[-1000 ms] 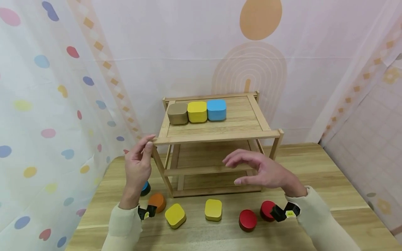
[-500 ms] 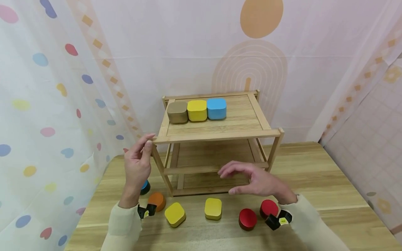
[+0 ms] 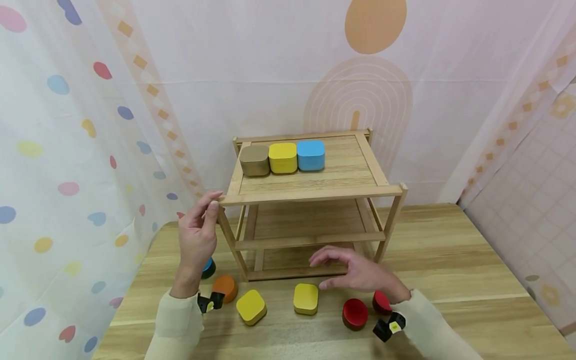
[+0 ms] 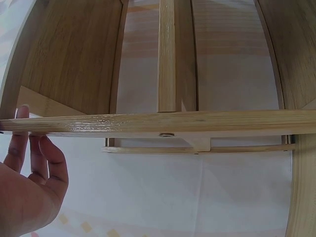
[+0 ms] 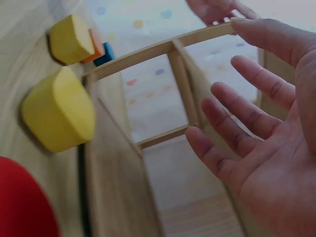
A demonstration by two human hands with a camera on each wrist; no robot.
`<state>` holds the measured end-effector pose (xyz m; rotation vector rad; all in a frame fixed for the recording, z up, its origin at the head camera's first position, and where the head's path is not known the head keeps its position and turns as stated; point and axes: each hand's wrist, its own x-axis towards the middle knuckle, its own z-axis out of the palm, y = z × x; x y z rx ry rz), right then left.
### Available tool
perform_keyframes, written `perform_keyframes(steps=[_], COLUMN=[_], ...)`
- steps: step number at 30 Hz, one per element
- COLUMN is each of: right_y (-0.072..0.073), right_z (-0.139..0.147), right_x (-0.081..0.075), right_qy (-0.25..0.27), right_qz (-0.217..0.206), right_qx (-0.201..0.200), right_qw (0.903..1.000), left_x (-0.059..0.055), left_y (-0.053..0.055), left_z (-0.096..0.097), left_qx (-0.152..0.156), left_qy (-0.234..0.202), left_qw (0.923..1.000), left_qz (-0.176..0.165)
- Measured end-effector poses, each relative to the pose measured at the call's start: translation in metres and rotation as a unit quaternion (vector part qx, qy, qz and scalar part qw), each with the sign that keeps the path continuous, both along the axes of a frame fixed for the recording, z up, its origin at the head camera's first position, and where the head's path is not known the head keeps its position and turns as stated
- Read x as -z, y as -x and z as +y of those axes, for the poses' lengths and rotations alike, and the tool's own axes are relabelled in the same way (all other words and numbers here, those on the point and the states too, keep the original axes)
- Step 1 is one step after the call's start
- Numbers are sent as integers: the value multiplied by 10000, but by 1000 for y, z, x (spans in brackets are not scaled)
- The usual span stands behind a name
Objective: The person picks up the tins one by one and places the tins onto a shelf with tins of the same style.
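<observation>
My left hand (image 3: 198, 240) grips the front left corner of the top tier of a wooden shelf rack (image 3: 310, 194); in the left wrist view its fingers (image 4: 52, 163) lie at the rail's end. The right hand (image 3: 360, 272) hovers before the lowest tier, fingers spread and slightly bent, holding nothing. Just left of its thumb, a yellow rounded-square box (image 3: 306, 299) sits on the table. Another yellow box (image 3: 251, 307) lies further left, turned at an angle. On the top tier, a brown box (image 3: 255, 160), a yellow box (image 3: 283, 158) and a blue box (image 3: 311, 155) stand in a row.
Two red round boxes, one in front (image 3: 355, 314) and one partly behind the right wrist (image 3: 381, 302), stand at the right. An orange round box (image 3: 225, 288) and a partly hidden blue-topped one (image 3: 208, 269) are by the left wrist. A patterned curtain (image 3: 270, 65) hangs behind the table.
My right hand has moved down and left, from before the middle tier towards the yellow box on the table. The left hand has stayed at the rack's corner.
</observation>
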<state>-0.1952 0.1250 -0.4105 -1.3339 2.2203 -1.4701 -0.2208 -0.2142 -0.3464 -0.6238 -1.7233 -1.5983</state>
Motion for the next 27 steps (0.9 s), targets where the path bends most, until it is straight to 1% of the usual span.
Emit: perform_keyframes(steps=[4,13,19,22,27], right_y=[0,-2,-1,0,0], right_z=[-3,-14,-19,-22,-26], right_x=[12,30,40,45,50], right_qy=[-103,-455,-596,-641,-927], right_qz=[-151,-419,-829,-894,-848], right_qx=[-1,156,139,162,334], right_qw=[9998,9980,9947,9938,9915], left_x=[-1,-1,0,0,0], left_y=[0,-1,-1,0,0], left_z=[0,1,1,1,1], left_qx=[-17,-17,-110,-111,23], left_qy=[0,8,33,53,-4], left_qw=[10000,10000,9999,9999,10000], left_qz=[30,-13,-79,-78,-21])
